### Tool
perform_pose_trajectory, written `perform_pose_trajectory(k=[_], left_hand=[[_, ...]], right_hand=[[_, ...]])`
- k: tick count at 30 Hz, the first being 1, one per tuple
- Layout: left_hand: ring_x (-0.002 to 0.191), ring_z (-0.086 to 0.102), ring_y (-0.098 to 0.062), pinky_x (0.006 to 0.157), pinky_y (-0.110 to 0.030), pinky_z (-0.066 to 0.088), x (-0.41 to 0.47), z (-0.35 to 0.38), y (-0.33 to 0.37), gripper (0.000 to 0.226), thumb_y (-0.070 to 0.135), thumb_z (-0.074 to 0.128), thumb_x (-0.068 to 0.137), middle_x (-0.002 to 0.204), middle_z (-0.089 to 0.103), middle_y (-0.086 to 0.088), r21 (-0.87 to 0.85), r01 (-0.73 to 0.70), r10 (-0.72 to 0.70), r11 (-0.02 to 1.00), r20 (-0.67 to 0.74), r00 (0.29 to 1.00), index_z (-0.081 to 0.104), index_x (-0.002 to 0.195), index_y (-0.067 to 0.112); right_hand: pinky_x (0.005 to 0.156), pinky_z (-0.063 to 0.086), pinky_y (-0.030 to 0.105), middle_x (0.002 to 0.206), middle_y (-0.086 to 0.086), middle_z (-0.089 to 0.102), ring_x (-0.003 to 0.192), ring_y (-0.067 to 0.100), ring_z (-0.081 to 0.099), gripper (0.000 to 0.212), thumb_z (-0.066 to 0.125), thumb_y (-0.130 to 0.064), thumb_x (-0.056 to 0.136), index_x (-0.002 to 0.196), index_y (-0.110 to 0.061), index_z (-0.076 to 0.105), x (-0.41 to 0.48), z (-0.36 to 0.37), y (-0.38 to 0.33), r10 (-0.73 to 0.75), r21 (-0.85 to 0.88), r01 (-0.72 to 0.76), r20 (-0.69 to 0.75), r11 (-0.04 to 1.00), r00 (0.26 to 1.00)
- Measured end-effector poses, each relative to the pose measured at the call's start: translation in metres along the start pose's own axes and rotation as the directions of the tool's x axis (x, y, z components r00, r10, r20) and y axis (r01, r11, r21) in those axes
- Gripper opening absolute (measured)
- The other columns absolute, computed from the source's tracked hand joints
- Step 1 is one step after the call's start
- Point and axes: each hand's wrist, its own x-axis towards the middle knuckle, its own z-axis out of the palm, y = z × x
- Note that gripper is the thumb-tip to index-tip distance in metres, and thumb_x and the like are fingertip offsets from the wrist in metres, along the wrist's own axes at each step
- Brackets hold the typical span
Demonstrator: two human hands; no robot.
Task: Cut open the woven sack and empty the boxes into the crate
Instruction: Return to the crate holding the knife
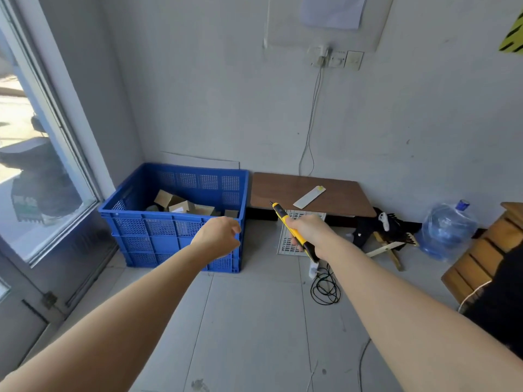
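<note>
Over by the corner: blue crate [172, 222], boxes [181, 205] inside
Left hand [219, 237]: empty, fingers loosely curled, right at the crate's near corner
Right hand [310, 232]: clenched round a yellow knife [285, 222], just right of the crate

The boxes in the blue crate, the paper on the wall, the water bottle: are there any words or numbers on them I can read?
No text can be read anywhere.
Boxes in the blue crate: a pale label shows, too blurred to read.
Paper on the wall: washed out, no letters visible.
Water bottle: no readable label.
White strip on the brown board: yellow mark, no legible words.
Yellow-and-black sign: stripes only.
</note>
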Motion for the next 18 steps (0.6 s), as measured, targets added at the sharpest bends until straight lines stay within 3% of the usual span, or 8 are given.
perform_pose_trajectory(k=[6,11,18], left_hand=[[0.104,0.063,-0.020,0.090,-0.033,0.053,0.080,0.003,0.003,0.031,0.014,0.064,0.085,0.115,0.068,-0.003,-0.007,0.004,-0.004,1.000,0.023,1.000,0.065,0.116,0.016],[0.103,0.063,-0.019,0.090,-0.033,0.053,0.150,0.012,0.012,0.032,0.015,0.065,0.085,0.114,0.068,-0.002,-0.008,0.018,-0.018,1.000,0.010,1.000,0.064,0.117,0.016],[0.102,0.063,-0.019,0.090,-0.031,0.052,0.243,0.024,0.036,0.034,0.015,0.065,0.084,0.114,0.069,-0.001,-0.033,0.057,-0.057,0.998,-0.013,0.998,0.064,0.118,0.018]], right_hand=[[0.043,0.037,0.020,0.062,0.008,0.054,0.030,0.007,0.046,0.034,0.059,-0.028,0.094,0.070,-0.004,0.055,0.074,-0.015,-0.013,-0.039,-0.058,0.040,0.019,0.998,0.999],[0.048,0.040,0.028,0.067,0.013,0.054,0.047,0.017,0.050,0.029,0.065,-0.025,0.091,0.076,-0.001,0.060,0.147,-0.033,-0.021,-0.058,-0.023,0.059,0.032,0.998,0.998],[0.050,0.040,0.028,0.072,0.014,0.058,0.050,0.019,0.052,0.026,0.069,-0.029,0.087,0.082,-0.005,0.061,0.245,-0.070,-0.044,-0.052,-0.036,0.054,0.047,0.998,0.998]])
